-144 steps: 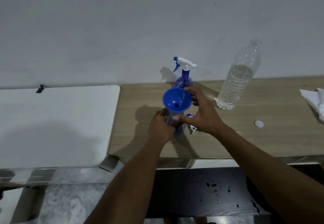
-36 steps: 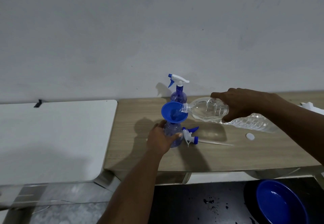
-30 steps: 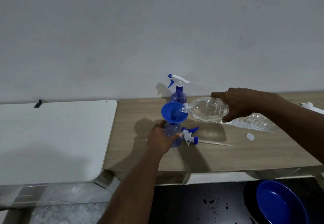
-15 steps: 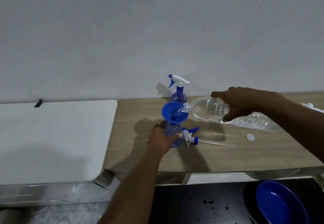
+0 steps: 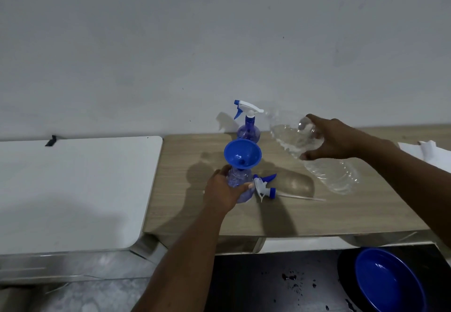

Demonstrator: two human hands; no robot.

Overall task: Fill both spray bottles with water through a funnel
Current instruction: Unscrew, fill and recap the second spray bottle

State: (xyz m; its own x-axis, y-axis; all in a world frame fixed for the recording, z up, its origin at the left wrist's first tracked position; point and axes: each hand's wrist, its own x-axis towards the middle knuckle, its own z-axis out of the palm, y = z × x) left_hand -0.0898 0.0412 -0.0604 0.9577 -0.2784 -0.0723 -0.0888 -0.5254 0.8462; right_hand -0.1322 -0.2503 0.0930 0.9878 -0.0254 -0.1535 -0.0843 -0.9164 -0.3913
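A blue funnel (image 5: pixel 242 152) sits in the neck of an open blue spray bottle (image 5: pixel 238 180) on the wooden table (image 5: pixel 341 211). My left hand (image 5: pixel 223 191) grips that bottle's body. My right hand (image 5: pixel 334 137) holds a clear water bottle (image 5: pixel 324 165) tilted in the air to the right of the funnel, its mouth raised and clear of the rim. The bottle's removed spray head (image 5: pixel 264 186) with its dip tube lies just right of it. A second spray bottle (image 5: pixel 248 126), its head on, stands by the wall.
A white tabletop (image 5: pixel 73 189) adjoins on the left. White paper (image 5: pixel 424 152) lies at the table's far right. A blue bowl (image 5: pixel 388 282) sits on the dark floor below, near some splashes.
The water bottle's mouth, which rested in the funnel half a second ago, has swung up and to the right, away from it. My left hand has kept its hold.
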